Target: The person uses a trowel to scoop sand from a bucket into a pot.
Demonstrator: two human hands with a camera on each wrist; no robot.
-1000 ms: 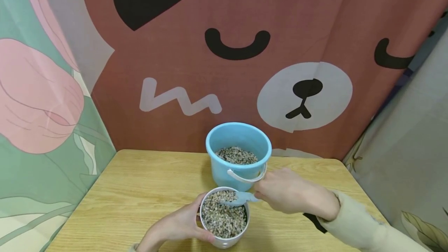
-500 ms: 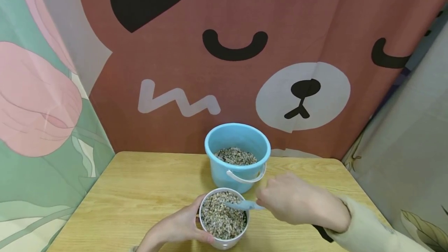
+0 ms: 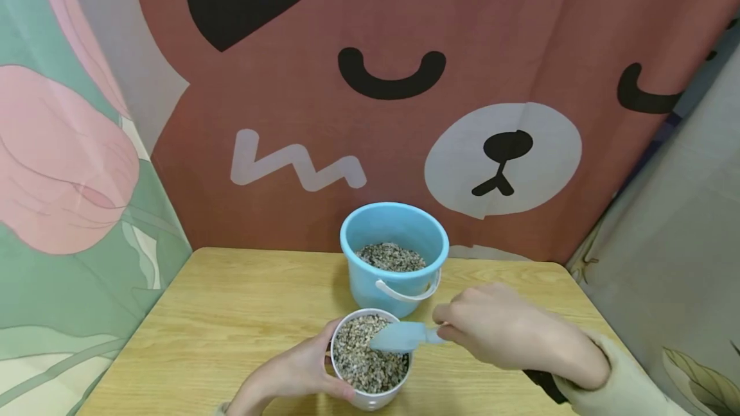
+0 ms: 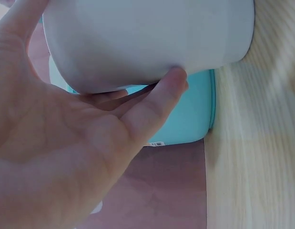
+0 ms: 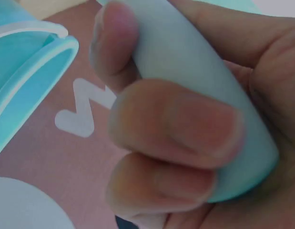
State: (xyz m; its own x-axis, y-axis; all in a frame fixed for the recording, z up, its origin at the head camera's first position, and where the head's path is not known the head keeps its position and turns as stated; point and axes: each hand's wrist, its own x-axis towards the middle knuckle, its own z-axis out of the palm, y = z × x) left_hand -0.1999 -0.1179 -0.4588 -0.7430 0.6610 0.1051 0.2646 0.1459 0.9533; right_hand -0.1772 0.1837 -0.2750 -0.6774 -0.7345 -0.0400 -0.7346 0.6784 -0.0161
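Note:
A white pot [image 3: 370, 401] filled close to its rim with speckled gravel [image 3: 370, 364] stands at the table's near side. My left hand [image 3: 303, 364] holds it from the left, thumb at the near side and fingers curved round the wall; in the left wrist view the hand [image 4: 90, 129] lies along the smooth white wall [image 4: 152, 38]. My right hand [image 3: 503, 329] grips the handle of a light-blue toy shovel [image 3: 401, 337]. Its blade overlaps the right part of the gravel and the pot's rim. Several fingers curl round the thick pale handle [image 5: 185, 57] in the right wrist view.
Just behind the pot stands a light-blue bucket [image 3: 376, 287], part-filled with similar gravel [image 3: 392, 257], its white handle [image 3: 405, 295] hanging down in front. Both are on a wooden table [image 3: 248, 307]. A printed bear curtain [image 3: 289, 223] rises at the table's far edge.
My right hand has shifted to the right, drawing the shovel back a little. The blade has turned from lying in the gravel, through edge-on, to showing a broad face. The left hand stays on the pot.

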